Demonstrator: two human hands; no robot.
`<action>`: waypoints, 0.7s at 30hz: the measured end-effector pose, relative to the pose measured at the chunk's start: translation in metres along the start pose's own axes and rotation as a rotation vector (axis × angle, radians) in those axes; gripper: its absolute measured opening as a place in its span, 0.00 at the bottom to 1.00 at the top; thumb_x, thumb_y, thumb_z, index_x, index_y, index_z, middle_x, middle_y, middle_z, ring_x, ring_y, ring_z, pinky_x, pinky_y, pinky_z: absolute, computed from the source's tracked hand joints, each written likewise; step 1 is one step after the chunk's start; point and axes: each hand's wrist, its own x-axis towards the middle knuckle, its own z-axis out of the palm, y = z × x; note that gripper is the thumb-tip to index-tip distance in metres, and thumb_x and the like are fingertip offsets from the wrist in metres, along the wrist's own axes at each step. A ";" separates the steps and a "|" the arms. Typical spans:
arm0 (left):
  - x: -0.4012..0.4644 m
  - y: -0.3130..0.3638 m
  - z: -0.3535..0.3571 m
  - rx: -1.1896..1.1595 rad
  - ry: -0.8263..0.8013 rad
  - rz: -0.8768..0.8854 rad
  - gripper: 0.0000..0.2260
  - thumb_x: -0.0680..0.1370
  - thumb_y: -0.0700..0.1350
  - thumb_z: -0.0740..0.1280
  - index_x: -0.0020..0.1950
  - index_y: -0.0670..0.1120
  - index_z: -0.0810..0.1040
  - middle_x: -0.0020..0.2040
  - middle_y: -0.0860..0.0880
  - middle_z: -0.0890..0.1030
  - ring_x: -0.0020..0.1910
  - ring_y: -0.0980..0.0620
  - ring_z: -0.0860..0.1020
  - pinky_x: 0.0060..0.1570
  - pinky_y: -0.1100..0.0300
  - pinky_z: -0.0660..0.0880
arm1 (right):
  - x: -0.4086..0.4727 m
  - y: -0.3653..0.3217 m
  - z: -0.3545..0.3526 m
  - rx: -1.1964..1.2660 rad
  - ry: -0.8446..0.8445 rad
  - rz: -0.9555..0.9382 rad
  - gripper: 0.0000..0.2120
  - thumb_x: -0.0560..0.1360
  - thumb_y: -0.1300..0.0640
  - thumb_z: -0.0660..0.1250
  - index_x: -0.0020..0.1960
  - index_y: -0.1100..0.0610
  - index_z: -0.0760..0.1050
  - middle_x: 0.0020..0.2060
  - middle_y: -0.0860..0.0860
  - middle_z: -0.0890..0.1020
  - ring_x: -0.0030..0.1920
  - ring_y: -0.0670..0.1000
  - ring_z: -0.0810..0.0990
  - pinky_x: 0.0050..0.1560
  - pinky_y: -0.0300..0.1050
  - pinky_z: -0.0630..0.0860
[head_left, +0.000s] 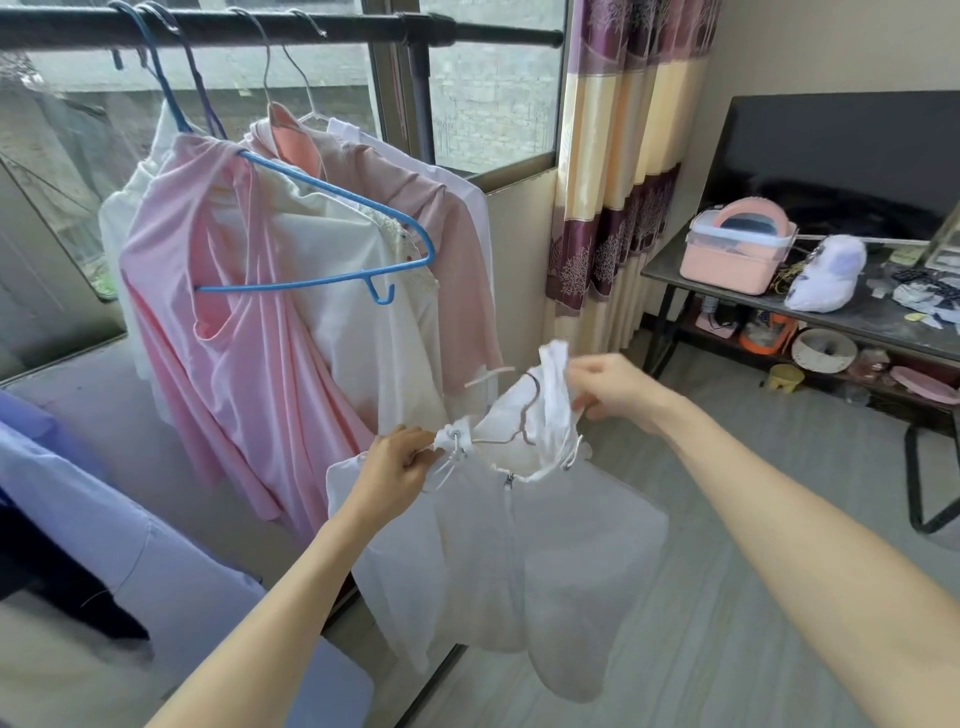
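Two hands hold one white jacket (498, 545) up in the air, a little below the centre of the view. The left hand (400, 470) grips the collar edge, with its fingers curled round the cloth next to a metal eyelet and a white cord (445, 470). The right hand (610, 389), at 2 o'clock from the left one, pinches the hood cloth between thumb and fingers. Between the two hands a thin wire hanger (498, 441) sits inside the neck opening.

The jacket is thin and white, with a zip (508, 480) down the front. Its body and sleeves fall loose toward 6 o'clock.

At 10 o'clock from the jacket a pink garment (234, 332) hangs on a blue hanger (332, 228), among other pale clothes. All of them hang on a dark rail (311, 28) in front of a window. A purple and cream curtain (618, 156) stands at 1 o'clock. At 3 o'clock a dark table (857, 317) carries a pink box (732, 254), with a black television (841, 156) behind it. Under the jacket is a grey floor (727, 571).
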 end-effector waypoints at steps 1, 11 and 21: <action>0.001 0.002 -0.002 -0.010 0.020 -0.015 0.21 0.73 0.39 0.63 0.27 0.53 0.56 0.24 0.54 0.67 0.30 0.55 0.62 0.32 0.61 0.57 | -0.003 0.009 0.001 -0.104 -0.052 0.047 0.10 0.78 0.59 0.59 0.43 0.56 0.78 0.42 0.54 0.80 0.36 0.51 0.76 0.32 0.37 0.70; 0.002 -0.003 -0.014 -0.059 0.201 -0.227 0.21 0.76 0.36 0.64 0.28 0.47 0.57 0.27 0.51 0.60 0.30 0.54 0.60 0.31 0.60 0.56 | -0.039 0.073 0.003 -0.014 0.045 0.084 0.19 0.79 0.52 0.60 0.41 0.69 0.75 0.34 0.52 0.72 0.37 0.48 0.69 0.32 0.36 0.64; -0.002 0.001 -0.016 0.005 0.281 -0.188 0.22 0.75 0.33 0.64 0.26 0.48 0.58 0.27 0.52 0.60 0.30 0.54 0.61 0.30 0.63 0.57 | -0.037 0.065 0.016 -0.125 0.552 -0.266 0.09 0.74 0.65 0.66 0.35 0.64 0.73 0.32 0.48 0.71 0.36 0.48 0.69 0.37 0.28 0.65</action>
